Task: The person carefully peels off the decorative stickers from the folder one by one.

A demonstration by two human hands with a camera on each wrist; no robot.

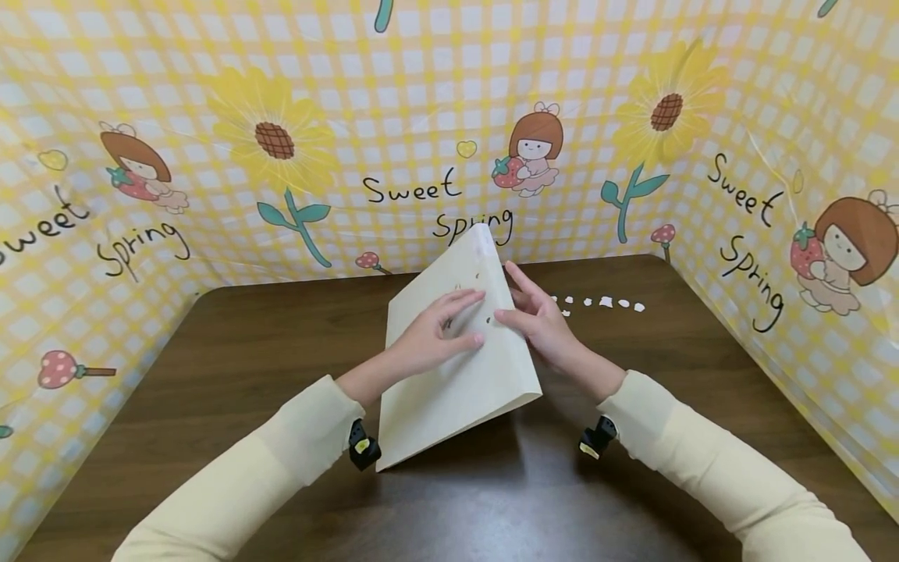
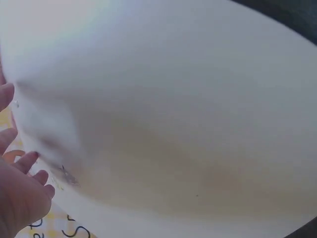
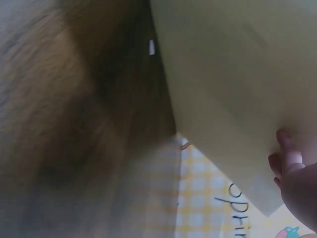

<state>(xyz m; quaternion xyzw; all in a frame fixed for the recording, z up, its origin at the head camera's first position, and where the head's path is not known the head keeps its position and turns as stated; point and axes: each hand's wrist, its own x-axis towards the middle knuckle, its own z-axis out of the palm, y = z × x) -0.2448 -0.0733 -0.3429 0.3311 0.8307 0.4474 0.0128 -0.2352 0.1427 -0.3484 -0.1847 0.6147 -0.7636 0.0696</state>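
A large cream folder [image 1: 449, 367] stands tilted over the table, its spine slanting at the upper right and its lower left corner down by the tabletop. Small dark marks or holes dot its cover near the spine. My right hand [image 1: 544, 320] grips the spine edge, thumb on the cover side and other fingers round the far side. Against the cover lies my left hand [image 1: 435, 332], thumb and fingers spread apart. The cover [image 2: 188, 114] fills most of the left wrist view. A broad pale face of the folder [image 3: 223, 84] shows beside the fingers in the right wrist view.
Several small white scraps [image 1: 605, 302] lie in a row on the dark wooden table [image 1: 246, 351], right of the folder. A yellow checked cloth [image 1: 421, 101] with printed flowers and figures surrounds the table at the back and sides.
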